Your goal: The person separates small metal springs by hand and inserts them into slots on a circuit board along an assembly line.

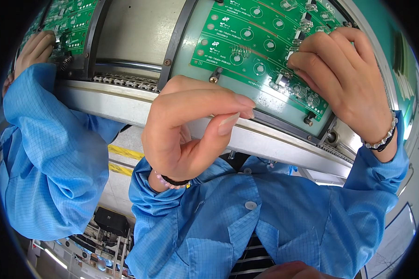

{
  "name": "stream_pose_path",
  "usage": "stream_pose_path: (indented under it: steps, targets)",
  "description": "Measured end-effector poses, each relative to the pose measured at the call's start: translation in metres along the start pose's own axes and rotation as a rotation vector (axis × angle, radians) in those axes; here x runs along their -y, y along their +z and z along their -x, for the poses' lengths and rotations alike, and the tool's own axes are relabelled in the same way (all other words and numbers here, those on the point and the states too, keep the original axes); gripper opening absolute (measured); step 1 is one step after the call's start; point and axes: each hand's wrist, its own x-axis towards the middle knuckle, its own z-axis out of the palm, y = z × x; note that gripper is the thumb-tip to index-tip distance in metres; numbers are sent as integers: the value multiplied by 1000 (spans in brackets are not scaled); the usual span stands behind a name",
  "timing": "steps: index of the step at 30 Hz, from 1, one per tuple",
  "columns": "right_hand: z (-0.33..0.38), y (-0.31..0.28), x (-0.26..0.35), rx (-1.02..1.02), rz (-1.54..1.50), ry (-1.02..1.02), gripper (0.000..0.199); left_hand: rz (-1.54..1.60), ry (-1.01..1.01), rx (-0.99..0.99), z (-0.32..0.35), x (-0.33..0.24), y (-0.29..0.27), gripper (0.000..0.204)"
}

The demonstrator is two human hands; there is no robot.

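Observation:
My left hand [184, 123] is raised in front of the near edge of a fixture. Its thumb and index finger are bent together in a pinch, and whatever may be between the tips does not show. My right hand [342, 69] reaches over the right side of a green circuit board panel [246, 69]. Its fingers are bent closed, with the tips down among small parts on the panel; anything in them is hidden. Metal coil springs [313, 99] stand near those fingertips, beside a white and black component [282, 80]. Another coil spring [240, 51] sits farther left on the panel.
The panel lies in a pale fixture plate [181, 65] with dark edges. A metal rail [121, 104] and a conveyor chain [125, 83] run along the near side. At left, a co-worker's hand [36, 50] works over another green board [81, 28].

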Motion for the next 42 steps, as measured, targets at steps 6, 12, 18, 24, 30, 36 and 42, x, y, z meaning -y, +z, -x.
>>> stream_pose_path:
  steps: [6, 12, 18, 24, 30, 36, 42]
  targets:
    - [2, -1, 1, 2, 10, 3, 32, 18, -11, -24, -1, -1, 0, 17]
    - [2, -1, 0, -9, 28, -11, 30, 43, -39, -83, 0, -3, 4, 17]
    - [-1, -2, -1, -9, 5, -16, 30, 8, -38, -50, -3, -4, 1, 16]
    - [3, -5, -8, 14, -37, -11, 31, 7, -16, -16, -3, 0, -4, 16]
    - [-3, -28, -13, 100, -93, 129, 24, 170, 14, 24, -2, 4, -8, 17]
    - [-18, -37, -14, 325, -320, 290, 13, 122, -14, 6, 0, 1, -9, 15]
    - [-19, -34, -13, 314, -326, 280, 11, 95, -14, 13, 0, 0, -10, 16]
